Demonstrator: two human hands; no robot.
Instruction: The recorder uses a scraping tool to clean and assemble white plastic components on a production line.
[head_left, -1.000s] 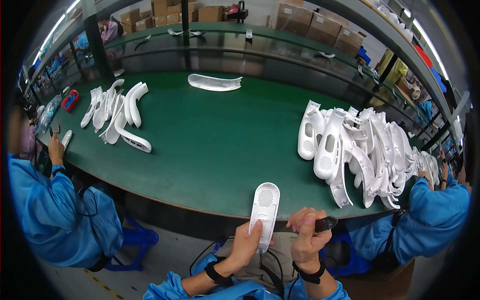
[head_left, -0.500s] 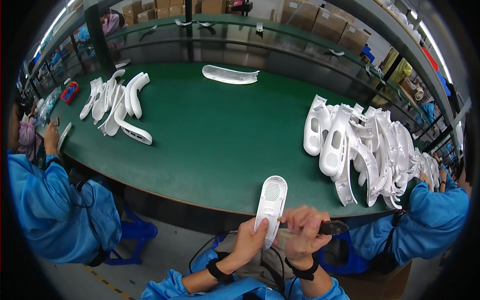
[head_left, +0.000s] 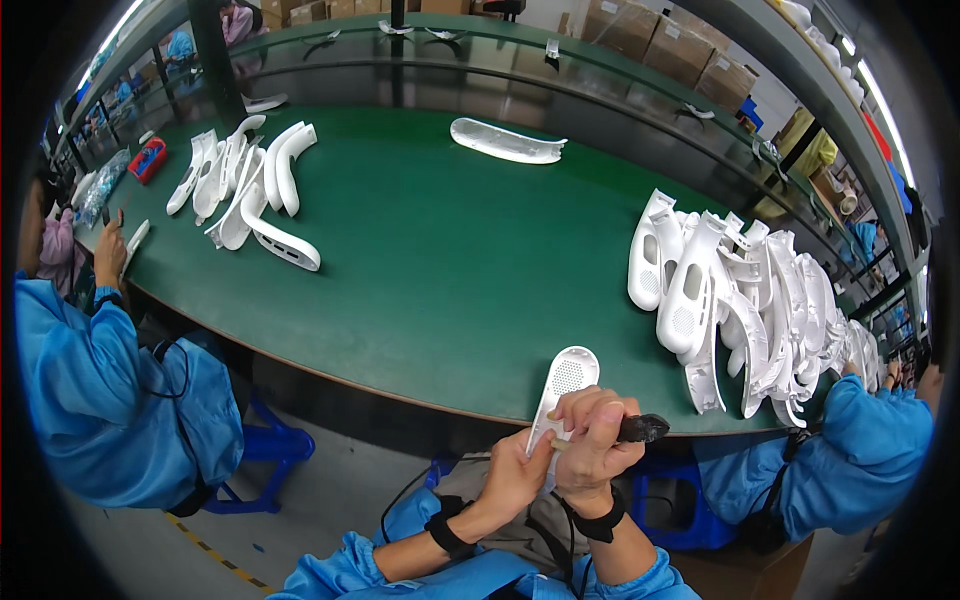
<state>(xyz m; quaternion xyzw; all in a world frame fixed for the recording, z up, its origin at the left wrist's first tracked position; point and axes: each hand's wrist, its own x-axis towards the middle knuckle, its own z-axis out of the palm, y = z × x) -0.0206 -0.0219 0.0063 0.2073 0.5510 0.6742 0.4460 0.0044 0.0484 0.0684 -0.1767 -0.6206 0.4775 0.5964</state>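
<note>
Left hand: gripping white shell; right hand: gripping dark-handled tool, seemingly working shell; next move likely calling for steadiness.

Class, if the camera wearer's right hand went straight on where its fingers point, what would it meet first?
Most likely the white part held in the left hand; the right hand overlaps it in view, though depth leaves contact unclear.
</note>
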